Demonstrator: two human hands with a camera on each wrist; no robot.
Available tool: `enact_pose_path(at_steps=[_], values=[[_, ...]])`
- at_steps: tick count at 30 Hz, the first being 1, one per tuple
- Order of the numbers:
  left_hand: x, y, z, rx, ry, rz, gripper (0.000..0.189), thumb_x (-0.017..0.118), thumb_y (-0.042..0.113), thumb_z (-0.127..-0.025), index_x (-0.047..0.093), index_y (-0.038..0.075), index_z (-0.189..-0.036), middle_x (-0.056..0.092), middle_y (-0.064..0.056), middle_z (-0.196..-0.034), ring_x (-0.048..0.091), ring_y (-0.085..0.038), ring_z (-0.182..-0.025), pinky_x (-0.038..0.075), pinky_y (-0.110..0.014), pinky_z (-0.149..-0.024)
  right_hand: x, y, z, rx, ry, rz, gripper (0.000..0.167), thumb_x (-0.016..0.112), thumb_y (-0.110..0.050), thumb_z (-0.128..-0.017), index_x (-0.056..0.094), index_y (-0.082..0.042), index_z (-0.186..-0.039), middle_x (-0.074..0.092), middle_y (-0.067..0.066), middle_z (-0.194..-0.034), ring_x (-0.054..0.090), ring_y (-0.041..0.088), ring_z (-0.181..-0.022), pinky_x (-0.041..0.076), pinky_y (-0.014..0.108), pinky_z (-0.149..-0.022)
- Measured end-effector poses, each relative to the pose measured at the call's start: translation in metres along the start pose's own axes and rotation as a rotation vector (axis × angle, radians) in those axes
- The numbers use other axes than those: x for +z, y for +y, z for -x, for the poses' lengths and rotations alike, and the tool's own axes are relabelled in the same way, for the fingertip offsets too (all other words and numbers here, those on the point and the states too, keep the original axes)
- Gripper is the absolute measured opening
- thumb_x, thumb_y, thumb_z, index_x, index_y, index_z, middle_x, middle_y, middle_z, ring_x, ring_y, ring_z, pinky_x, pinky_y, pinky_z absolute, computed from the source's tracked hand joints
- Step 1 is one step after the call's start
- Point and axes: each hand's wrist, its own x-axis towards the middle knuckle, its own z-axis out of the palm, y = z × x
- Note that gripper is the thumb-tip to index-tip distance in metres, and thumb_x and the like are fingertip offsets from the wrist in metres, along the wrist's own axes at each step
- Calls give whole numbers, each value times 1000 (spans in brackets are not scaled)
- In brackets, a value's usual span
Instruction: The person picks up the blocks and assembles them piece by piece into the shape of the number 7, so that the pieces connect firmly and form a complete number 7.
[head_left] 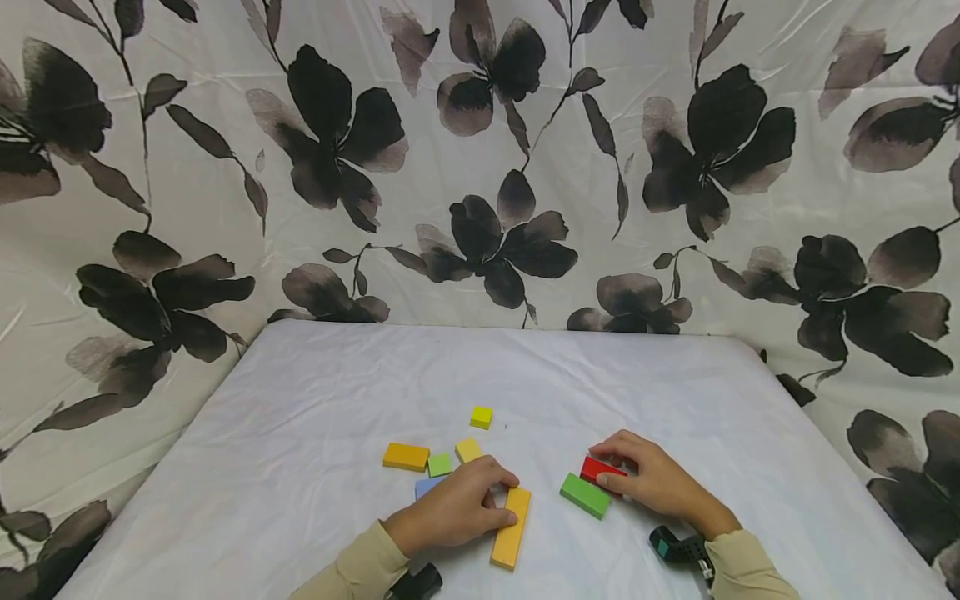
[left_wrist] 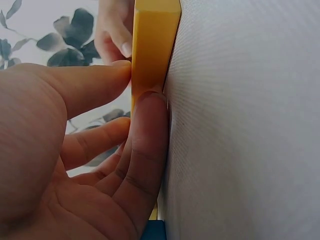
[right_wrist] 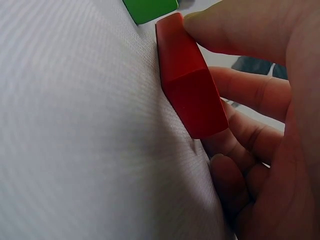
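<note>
My left hand [head_left: 453,510] holds a long orange-yellow block [head_left: 510,537] that lies flat on the white cloth. In the left wrist view, the thumb is on the broad face of this block [left_wrist: 157,40] and a finger bends against its side. To the right, my right hand [head_left: 663,482] grips a red block [head_left: 600,469] between thumb and fingers. The right wrist view shows the red block [right_wrist: 195,100] low at the cloth, the thumb at its upper edge. Just in front of it in the head view lies a green block [head_left: 585,497].
Beyond my left hand lie an orange block [head_left: 406,456], a small light green block [head_left: 439,465], a yellow block [head_left: 468,450] and a partly covered blue block [head_left: 427,486]. A small yellow block [head_left: 482,417] sits farther back. Floral cloth [head_left: 480,150] hangs behind the table [head_left: 315,383].
</note>
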Motion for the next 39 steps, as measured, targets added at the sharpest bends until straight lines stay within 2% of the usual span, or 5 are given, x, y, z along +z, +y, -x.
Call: enact_pose_path(at_steps=[16, 19, 25, 31, 39], values=[[-1, 1, 2, -6, 15, -30, 40, 75, 30, -92, 65, 12, -126, 55, 8, -105, 54, -3, -76, 48, -21, -70, 0, -1, 0, -13, 7, 0, 33, 73, -34, -93, 69, -18, -123, 61, -10, -111, 55, 11, -93, 46, 28, -80], [-5, 1, 2, 20, 47, -34, 40, 74, 30, -92, 66, 11, -127, 58, 7, -105, 54, -3, -75, 48, -22, -70, 0, -1, 0, -7, 6, -3, 33, 72, -34, -93, 69, -19, -123, 61, -10, -112, 55, 11, -93, 46, 28, -80], [-19, -3, 3, 56, 107, 44, 31, 69, 24, -96, 69, 9, -123, 64, 11, -98, 59, -7, -75, 51, -25, -65, -1, -1, -1, -7, 2, -1, 33, 72, -35, -93, 68, -20, -123, 61, -11, -111, 55, 10, -93, 46, 28, -80], [-37, -18, 9, 36, 211, 24, 26, 67, 24, -98, 70, 11, -121, 66, 12, -98, 60, -9, -81, 52, -28, -70, 0, 0, 0, -9, 0, -6, 31, 72, -35, -93, 69, -21, -121, 61, -11, -110, 55, 10, -93, 46, 28, -80], [-60, -41, 19, -53, 330, 2, 26, 68, 23, -98, 70, 13, -121, 67, 9, -101, 60, -12, -86, 53, -28, -70, 0, -3, 0, 3, 4, 6, 26, 72, -35, -93, 72, -21, -115, 60, -7, -110, 55, 12, -93, 48, 30, -78]])
